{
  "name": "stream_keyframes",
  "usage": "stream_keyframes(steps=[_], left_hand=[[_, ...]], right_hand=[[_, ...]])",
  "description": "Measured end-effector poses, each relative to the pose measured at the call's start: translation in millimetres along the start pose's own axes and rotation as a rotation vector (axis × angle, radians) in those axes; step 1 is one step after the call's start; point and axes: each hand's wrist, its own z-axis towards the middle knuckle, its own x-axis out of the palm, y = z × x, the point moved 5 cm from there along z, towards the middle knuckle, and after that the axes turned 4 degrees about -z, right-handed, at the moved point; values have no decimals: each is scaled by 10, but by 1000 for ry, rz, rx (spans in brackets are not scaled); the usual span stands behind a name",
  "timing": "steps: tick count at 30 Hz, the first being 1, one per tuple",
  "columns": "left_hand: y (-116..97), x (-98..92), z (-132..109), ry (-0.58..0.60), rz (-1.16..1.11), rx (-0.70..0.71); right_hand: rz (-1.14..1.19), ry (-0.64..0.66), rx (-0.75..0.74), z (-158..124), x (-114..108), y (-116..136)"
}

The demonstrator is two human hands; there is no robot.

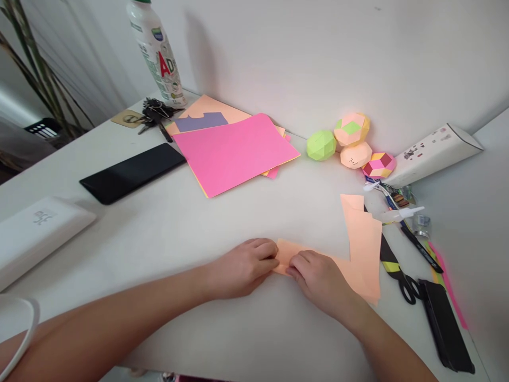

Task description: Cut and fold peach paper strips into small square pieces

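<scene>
Both hands meet low in the middle of the white worktop (159, 228), close together with their fingertips nearly touching, and between them lies a small peach paper piece (287, 251). The left hand (244, 266) has its fingers curled onto the near left edge of the piece, and the right hand (318, 278) pinches it from the other side, so each hand is closed on the paper, which stays flat against the surface. Just to the right, partly under the right hand, lie more peach strips (363, 239) that overlap one another and run towards the back. Beyond them, by the wall, four folded paper balls (352, 129) sit in a cluster — one green, one plain peach, two many-coloured — beside a long white box (433, 153) lying on its side. Near the right edge are scissors (393, 264) with a black-and-yellow grip, a small white glue tube (400, 214), a dark pen (421, 249) and a flat black case (447, 324). Further back, left of the balls, a pink sheet (234, 151) tops a fanned stack of coloured paper. A black phone (133, 171) lies face up to the left of the stack, with a bunch of keys (155, 114) behind it and a white bottle (157, 50) standing against the wall. A white power bank (40, 231) rests at the far left — behind it, off the worktop, plant stems (35, 74) rise.
</scene>
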Motion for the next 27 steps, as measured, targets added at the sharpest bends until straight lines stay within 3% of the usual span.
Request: stream_keyframes(steps=[11, 15, 19, 27], left_hand=[[-22, -92, -74, 45, 39, 68], [40, -83, -70, 138, -24, 71], [60, -111, -45, 154, -88, 35], [38, -160, -12, 170, -157, 52]], right_hand=[[244, -119, -193, 52, -13, -69], [211, -157, -242, 49, -12, -68], [149, -203, -325, 31, -15, -53], [230, -74, -126, 49, 60, -105]])
